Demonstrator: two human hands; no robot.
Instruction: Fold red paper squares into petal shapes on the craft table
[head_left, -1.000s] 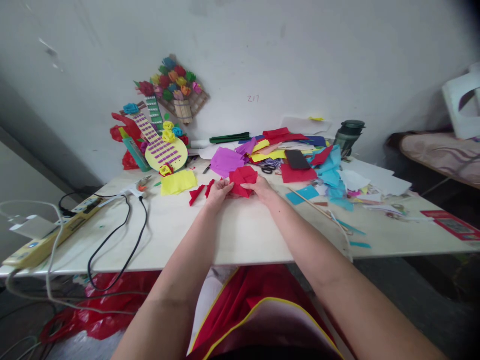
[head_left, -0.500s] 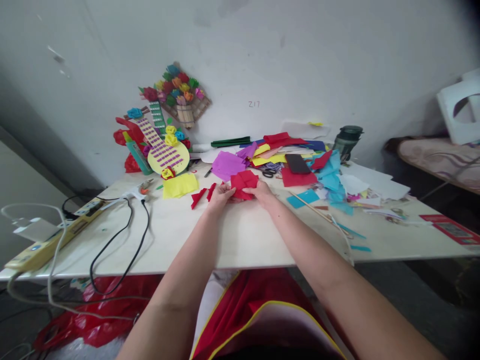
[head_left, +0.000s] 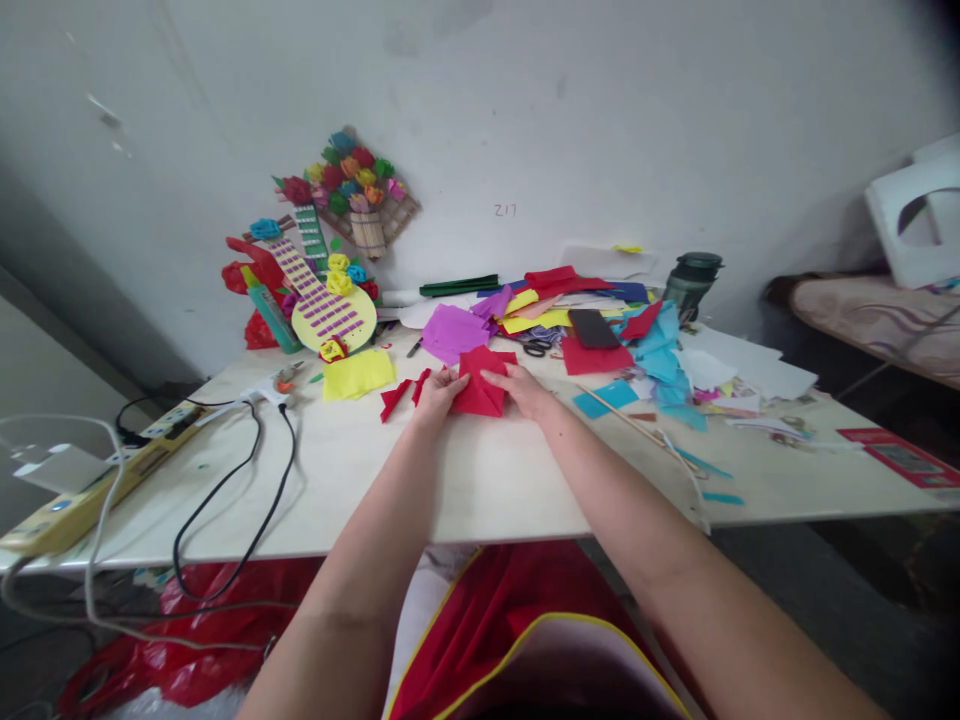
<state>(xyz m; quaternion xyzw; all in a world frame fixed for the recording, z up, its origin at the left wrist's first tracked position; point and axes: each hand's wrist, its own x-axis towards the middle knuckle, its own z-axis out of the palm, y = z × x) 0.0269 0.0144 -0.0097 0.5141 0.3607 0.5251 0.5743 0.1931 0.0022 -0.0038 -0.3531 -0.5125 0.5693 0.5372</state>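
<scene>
The person's left hand [head_left: 441,393] pinches the left side of the red paper [head_left: 484,388] and the right hand [head_left: 526,390] pinches the right, over the middle of the table [head_left: 510,490]. Uneven pulling could tear the seemingly thin sheet; a leftward slip could scatter the red scraps [head_left: 394,400] just beside.

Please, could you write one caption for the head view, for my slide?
Left hand and right hand hold a red sheet over a table, with scissors lying beyond.
</scene>
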